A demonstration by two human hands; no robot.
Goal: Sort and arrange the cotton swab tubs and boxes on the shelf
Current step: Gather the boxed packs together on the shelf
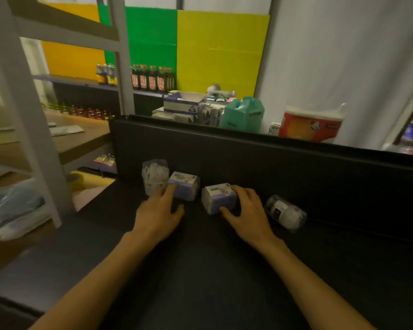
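Cotton swab boxes and tubs sit in a row on the black shelf point(200, 270), near its back wall. From the left: an upright clear tub point(154, 176), touching a purple-and-white box point(185, 184); a second box point(218, 197), apart from the first; a tub on its side point(285, 213), well right. Your left hand point(159, 214) lies flat, fingers straight and loosely spread, fingertips touching the first box and the upright tub. Your right hand point(247, 210) grips the second box, thumb on its near face, fingers curled over the far side.
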